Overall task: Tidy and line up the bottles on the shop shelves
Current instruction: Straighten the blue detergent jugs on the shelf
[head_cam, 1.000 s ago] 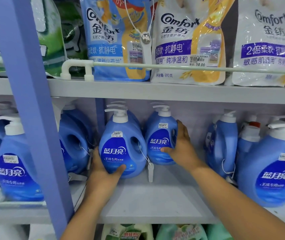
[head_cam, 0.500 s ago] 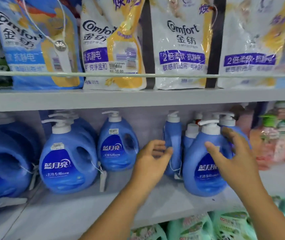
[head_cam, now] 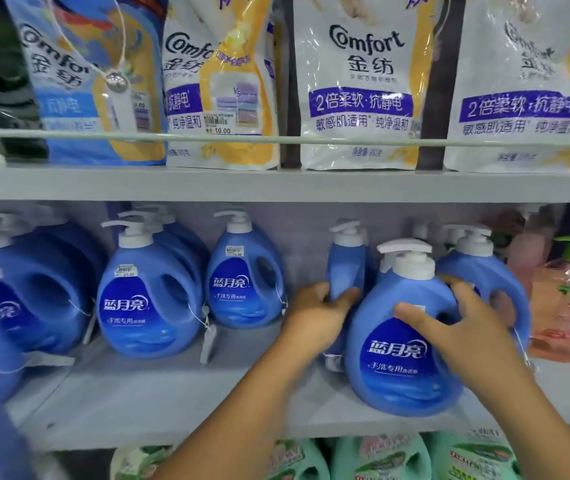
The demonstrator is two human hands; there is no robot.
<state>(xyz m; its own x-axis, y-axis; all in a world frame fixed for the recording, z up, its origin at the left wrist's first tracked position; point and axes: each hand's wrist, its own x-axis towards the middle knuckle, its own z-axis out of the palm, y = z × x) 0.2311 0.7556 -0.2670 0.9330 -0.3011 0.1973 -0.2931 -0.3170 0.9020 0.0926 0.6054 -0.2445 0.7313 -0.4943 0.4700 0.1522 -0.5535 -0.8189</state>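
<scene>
Now gripping two blue detergent bottles on the middle shelf [head_cam: 172, 403]: left hand [head_cam: 314, 317] wrapped around the side-on bottle [head_cam: 345, 268] at 12 o'clock, right hand [head_cam: 449, 327] hooked through the front bottle's [head_cam: 401, 348] handle at 3 o'clock, likely to square both labels forward.

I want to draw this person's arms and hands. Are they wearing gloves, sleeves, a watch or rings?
No gloves: the left hand and the right hand are both bare. The two forearms are bare too, with no sleeve in view as far down as the picture shows. No watch, bracelet or ring shows on the wrists or fingers that can be seen. So draw two plain bare arms coming up from the bottom.
</scene>
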